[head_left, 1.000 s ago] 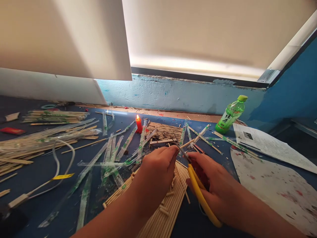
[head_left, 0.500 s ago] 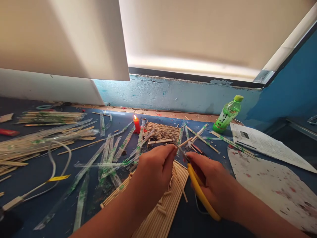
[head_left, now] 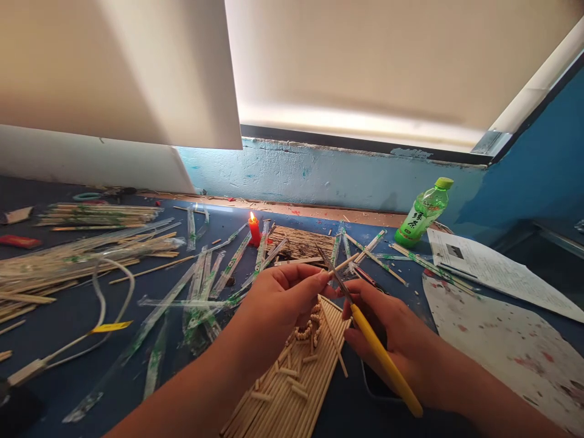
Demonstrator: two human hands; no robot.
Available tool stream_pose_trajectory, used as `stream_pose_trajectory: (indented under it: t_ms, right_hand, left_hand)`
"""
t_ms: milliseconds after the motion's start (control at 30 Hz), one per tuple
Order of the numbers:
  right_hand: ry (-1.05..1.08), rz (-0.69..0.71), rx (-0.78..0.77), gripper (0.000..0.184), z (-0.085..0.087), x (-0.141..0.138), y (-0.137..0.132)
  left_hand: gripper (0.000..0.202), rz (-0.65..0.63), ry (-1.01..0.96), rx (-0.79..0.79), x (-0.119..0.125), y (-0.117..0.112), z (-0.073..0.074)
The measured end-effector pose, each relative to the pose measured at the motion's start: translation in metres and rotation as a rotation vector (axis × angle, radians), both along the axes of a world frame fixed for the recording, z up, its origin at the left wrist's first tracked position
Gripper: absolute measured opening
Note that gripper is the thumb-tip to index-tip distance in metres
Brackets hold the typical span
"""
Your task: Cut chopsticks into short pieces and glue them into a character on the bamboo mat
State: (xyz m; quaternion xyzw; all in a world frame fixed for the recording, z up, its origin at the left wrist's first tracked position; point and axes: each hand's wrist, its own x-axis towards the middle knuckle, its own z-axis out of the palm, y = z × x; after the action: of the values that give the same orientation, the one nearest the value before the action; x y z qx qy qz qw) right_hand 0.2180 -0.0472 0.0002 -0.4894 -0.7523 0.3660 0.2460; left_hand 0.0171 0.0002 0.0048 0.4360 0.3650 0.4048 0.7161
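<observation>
My left hand (head_left: pixel 278 298) pinches a thin wooden stick (head_left: pixel 343 264) at its near end, palm turned up a little. My right hand (head_left: pixel 387 331) grips yellow-handled cutters (head_left: pixel 365 331), whose dark jaws (head_left: pixel 332 272) cross the stick just past my left fingertips. Both hands hover above a mat of glued sticks (head_left: pixel 296 389) strewn with short cut stick pieces (head_left: pixel 305 331). A second stick mat (head_left: pixel 303 240) lies farther back beside a lit red candle (head_left: pixel 254 230).
Wrapped chopsticks and empty plastic sleeves (head_left: pixel 214 274) litter the blue table. Stick bundles (head_left: pixel 95 214) and a white cable (head_left: pixel 104 304) lie to the left. A green tea bottle (head_left: pixel 424 212) and printed papers (head_left: pixel 493 267) sit at the right. White boards (head_left: pixel 118 73) lean at the back.
My left hand has turned palm-up and lifted slightly, uncovering the cut pieces on the mat. The cutters' jaws have moved onto the stick, the handles swinging lower right.
</observation>
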Motion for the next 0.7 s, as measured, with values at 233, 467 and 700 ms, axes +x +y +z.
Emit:
stream_pose_trajectory:
  t_ms: [233,467,700]
  right_hand:
    - [0.013,0.008,-0.027,0.019,0.004,0.0,-0.003]
    - [0.021,-0.012,0.058,0.013,0.0,-0.005,-0.003]
    - [-0.088,-0.04,0.167,0.02,-0.011,0.002,0.002]
  left_hand:
    - [0.019,0.043,0.125,0.154,0.002,-0.005,0.006]
    - [0.02,0.048,0.213,0.169,0.003,-0.006,0.006]
    - [0.018,-0.026,-0.044,-0.005,0.003,-0.004,0.005]
